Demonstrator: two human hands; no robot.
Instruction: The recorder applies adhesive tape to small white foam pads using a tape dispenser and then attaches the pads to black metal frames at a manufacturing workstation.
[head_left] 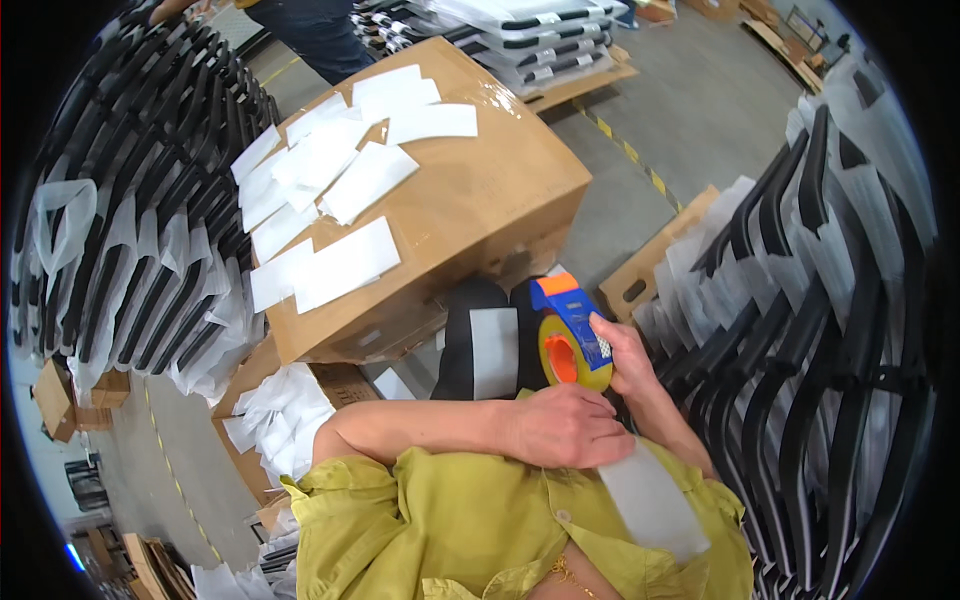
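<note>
Here I am on the left hand [568,425], fingers curled and, by the look of it, clamped on a white sheet [652,503], its long axis slanting from them down and right across the shirt [430,510]. My right hand [630,362] is wrapped around a tape dispenser [578,335], just ahead of the left knuckles, so the left is nearer the sheet. Ahead, a pale strip [493,350] over dark trousers [461,340], a carton [500,190] topped with loose sheets [372,183], and black frames [814,175] crowding my right
</note>
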